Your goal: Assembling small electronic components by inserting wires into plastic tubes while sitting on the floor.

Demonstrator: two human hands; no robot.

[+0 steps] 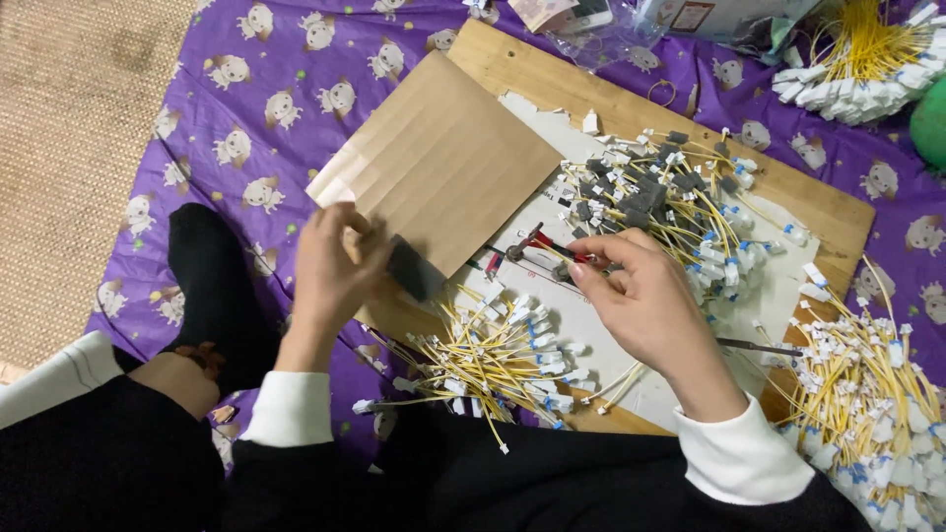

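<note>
My left hand (pixel 335 271) grips the near corner of a brown cardboard sheet (pixel 439 158) that lies tilted over the wooden board (pixel 838 212); a small dark block (pixel 412 271) sits by its fingers. My right hand (pixel 645 300) is closed over a small red-handled tool (pixel 537 241) and a thin yellow wire on the white sheet (pixel 591 325). Below both hands lies a pile of yellow wires with white connectors (pixel 498 360). Beyond the right hand is a heap of wires with dark connectors (pixel 655 192).
A purple patterned cloth (pixel 256 118) covers the floor, with woven matting (pixel 69 128) at left. More yellow wire bundles lie at right (pixel 877 394) and top right (pixel 867 64). A green object (pixel 929 123) sits at the right edge. My black-clad legs and a sock (pixel 212 276) are at lower left.
</note>
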